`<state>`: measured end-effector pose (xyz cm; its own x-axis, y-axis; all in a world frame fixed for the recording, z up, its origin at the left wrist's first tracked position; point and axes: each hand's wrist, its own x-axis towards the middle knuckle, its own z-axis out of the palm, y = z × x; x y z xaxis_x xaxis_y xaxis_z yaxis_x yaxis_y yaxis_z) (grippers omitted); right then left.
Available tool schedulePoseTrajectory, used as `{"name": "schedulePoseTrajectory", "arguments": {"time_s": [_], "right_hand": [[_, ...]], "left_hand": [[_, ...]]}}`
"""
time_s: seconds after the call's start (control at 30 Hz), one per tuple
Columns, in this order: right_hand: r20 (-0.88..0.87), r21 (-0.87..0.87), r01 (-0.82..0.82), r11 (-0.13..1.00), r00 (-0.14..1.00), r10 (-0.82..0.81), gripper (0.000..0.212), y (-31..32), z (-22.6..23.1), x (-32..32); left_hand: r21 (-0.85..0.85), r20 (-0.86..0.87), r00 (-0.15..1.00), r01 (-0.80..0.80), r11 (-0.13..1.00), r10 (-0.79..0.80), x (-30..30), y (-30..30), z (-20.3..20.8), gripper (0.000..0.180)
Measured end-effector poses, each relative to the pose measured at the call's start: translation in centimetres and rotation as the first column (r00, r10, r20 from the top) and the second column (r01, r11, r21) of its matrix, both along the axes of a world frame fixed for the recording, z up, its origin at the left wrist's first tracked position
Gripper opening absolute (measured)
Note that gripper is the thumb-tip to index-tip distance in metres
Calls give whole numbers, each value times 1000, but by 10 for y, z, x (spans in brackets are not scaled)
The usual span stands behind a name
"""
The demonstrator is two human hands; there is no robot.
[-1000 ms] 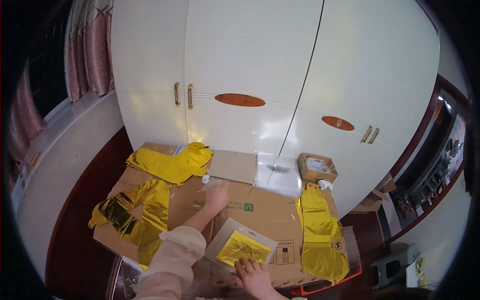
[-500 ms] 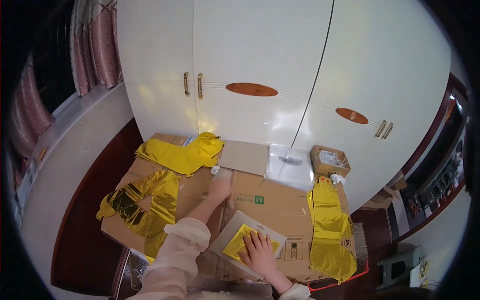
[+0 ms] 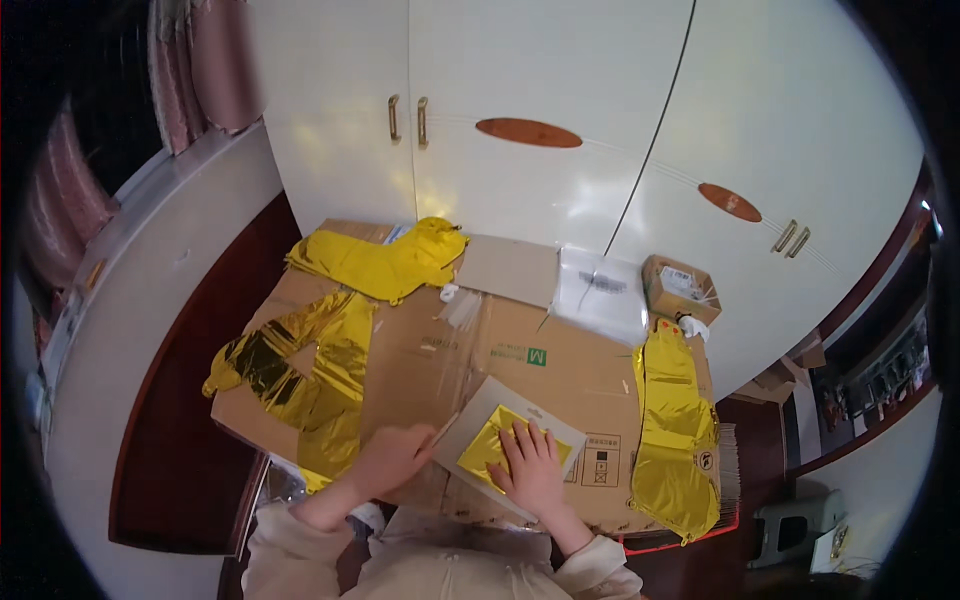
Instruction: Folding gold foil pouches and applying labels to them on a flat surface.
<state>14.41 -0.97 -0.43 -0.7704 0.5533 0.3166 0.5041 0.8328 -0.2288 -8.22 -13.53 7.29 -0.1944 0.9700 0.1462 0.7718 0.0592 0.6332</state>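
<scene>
My right hand (image 3: 535,475) lies flat, fingers spread, on a folded piece of gold foil (image 3: 482,447). Beneath the foil is a light grey card (image 3: 460,432) with a hanging slot, set at an angle on the cardboard. Close to the card's left corner is my left hand (image 3: 395,458), its fingers curled together; what they pinch, if anything, is too small to make out. Flat gold foil balloons surround the work area: a triangular-looking one (image 3: 340,340) on the left, one (image 3: 385,262) at the back left, and a long one (image 3: 675,430) on the right.
Flattened cardboard (image 3: 590,365) covers the work surface. Along the back are a clear plastic sleeve (image 3: 600,300), a small open box (image 3: 682,290) and white crumpled bits (image 3: 692,327). Behind stands a white cabinet (image 3: 530,60). A grey stool (image 3: 800,525) is at the lower right.
My left hand has drawn back from the far middle of the cardboard to beside the card, uncovering a clear plastic strip there. My right hand stays on the foil. The whole view has shifted slightly.
</scene>
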Motion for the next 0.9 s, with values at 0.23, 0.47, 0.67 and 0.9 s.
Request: {"name": "schedulePoseTrajectory", "arguments": {"time_s": [0.23, 0.47, 0.67, 0.9], "right_hand": [[29, 8, -27, 1000, 999, 27, 51, -1, 0, 1], [69, 18, -42, 999, 997, 41, 52, -1, 2, 1], [101, 19, -78, 997, 992, 76, 54, 0, 1, 2], [147, 31, -104, 994, 984, 99, 52, -4, 8, 0]], "left_hand": [[-126, -80, 996, 35, 991, -45, 27, -79, -28, 18], [-48, -308, 950, 47, 998, -59, 38, -66, -54, 14], [92, -352, 935, -17, 996, 48, 44, -35, -71, 11], [175, -307, 949, -12, 985, 66, 45, -35, -69, 11]]}}
